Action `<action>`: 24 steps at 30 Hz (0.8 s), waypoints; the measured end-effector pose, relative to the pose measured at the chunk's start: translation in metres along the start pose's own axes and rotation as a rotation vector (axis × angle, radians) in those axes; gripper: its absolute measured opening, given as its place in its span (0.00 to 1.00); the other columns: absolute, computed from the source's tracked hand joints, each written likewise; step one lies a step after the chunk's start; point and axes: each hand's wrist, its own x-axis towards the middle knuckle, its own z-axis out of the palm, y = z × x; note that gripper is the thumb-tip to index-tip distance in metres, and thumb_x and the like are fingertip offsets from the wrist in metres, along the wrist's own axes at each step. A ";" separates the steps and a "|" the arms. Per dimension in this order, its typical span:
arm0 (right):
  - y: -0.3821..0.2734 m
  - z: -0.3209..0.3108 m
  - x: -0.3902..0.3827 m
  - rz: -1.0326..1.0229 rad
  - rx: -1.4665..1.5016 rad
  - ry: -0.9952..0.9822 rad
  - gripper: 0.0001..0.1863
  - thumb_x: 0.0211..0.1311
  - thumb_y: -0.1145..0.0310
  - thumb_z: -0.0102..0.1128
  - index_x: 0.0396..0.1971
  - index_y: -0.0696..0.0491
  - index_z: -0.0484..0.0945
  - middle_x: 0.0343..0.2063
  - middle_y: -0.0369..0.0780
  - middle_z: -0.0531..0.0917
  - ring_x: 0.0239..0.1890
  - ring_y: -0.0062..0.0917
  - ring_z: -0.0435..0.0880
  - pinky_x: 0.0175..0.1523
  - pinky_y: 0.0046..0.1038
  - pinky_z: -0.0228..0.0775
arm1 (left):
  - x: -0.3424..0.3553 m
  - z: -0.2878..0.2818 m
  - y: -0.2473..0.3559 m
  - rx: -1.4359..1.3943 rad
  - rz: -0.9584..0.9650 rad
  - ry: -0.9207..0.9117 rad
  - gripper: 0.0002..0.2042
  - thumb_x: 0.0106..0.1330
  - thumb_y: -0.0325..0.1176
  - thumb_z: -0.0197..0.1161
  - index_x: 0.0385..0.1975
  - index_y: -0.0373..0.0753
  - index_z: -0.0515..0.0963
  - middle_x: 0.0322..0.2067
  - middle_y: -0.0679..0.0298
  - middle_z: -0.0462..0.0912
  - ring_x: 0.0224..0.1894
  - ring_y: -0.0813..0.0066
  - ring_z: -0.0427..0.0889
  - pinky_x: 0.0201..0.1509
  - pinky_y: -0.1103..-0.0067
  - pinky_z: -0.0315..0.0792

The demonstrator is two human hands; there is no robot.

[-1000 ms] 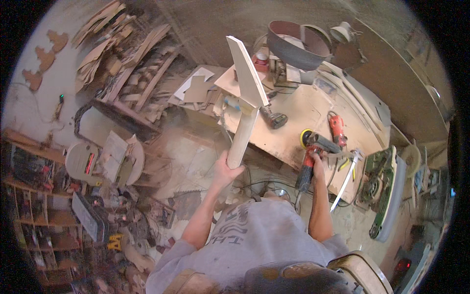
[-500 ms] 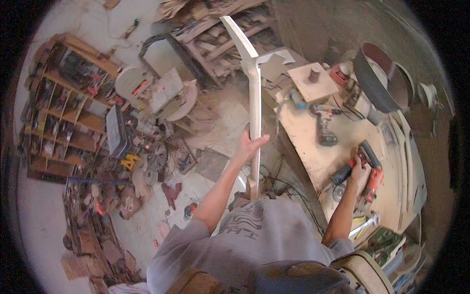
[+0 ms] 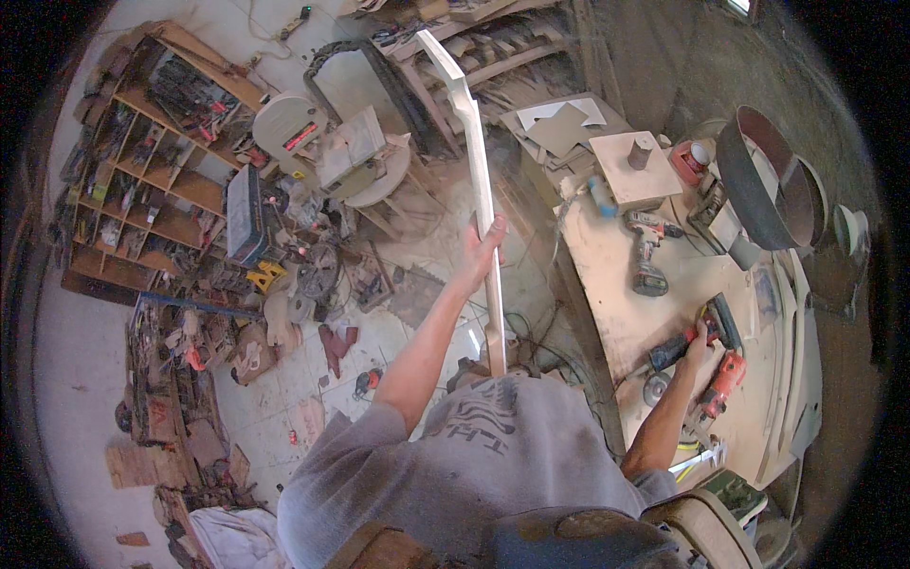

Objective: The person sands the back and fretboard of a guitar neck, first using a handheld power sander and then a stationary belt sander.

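Clearly, left grip [image 3: 483, 245] holds pale timber [image 3: 482, 180], right grip [image 3: 700, 354] power tool [image 3: 673, 350]

Counting in a Dusty Workshop, One by One

From where I stand, I count one left hand [image 3: 483, 248] and one right hand [image 3: 700, 348], so two hands, and one long wooden piece [image 3: 482, 171]. There is one cordless drill [image 3: 648, 251], one all-red power tool [image 3: 726, 381] and one red-and-black power tool [image 3: 673, 350]: three together. I find also one workbench [image 3: 621, 318], one thin disc [image 3: 655, 387], one short cylinder [image 3: 639, 153] and, at least, one big dark loop [image 3: 741, 185]. Furthermore, one shelf [image 3: 180, 228] is there; its compartments I cannot count surely.
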 end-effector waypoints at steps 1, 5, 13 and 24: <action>0.000 -0.001 0.000 -0.004 -0.003 0.014 0.21 0.52 0.66 0.73 0.43 0.59 0.77 0.33 0.38 0.82 0.32 0.24 0.82 0.39 0.28 0.78 | -0.001 0.000 -0.003 0.007 0.010 -0.010 0.24 0.73 0.52 0.58 0.50 0.34 0.70 0.24 0.72 0.68 0.18 0.83 0.70 0.21 0.80 0.68; 0.009 -0.013 0.016 -0.031 -0.045 0.032 0.24 0.51 0.64 0.74 0.46 0.59 0.77 0.35 0.38 0.82 0.34 0.24 0.82 0.42 0.28 0.77 | -0.001 0.004 -0.007 0.008 -0.023 -0.039 0.26 0.73 0.57 0.54 0.50 0.36 0.70 0.23 0.73 0.66 0.18 0.84 0.68 0.20 0.81 0.66; 0.046 -0.028 0.049 -0.023 0.036 -0.091 0.21 0.56 0.61 0.70 0.48 0.52 0.76 0.33 0.32 0.79 0.36 0.19 0.79 0.43 0.26 0.74 | -0.005 0.004 -0.016 -0.211 -0.121 -0.088 0.29 0.71 0.65 0.48 0.48 0.40 0.70 0.23 0.73 0.66 0.17 0.84 0.67 0.19 0.83 0.65; 0.047 -0.016 0.048 0.036 0.010 -0.049 0.14 0.62 0.60 0.64 0.41 0.51 0.76 0.30 0.33 0.82 0.32 0.20 0.79 0.39 0.23 0.72 | -0.016 0.008 0.004 -0.122 -0.120 -0.029 0.30 0.70 0.66 0.50 0.42 0.39 0.72 0.23 0.72 0.68 0.22 0.85 0.71 0.20 0.85 0.69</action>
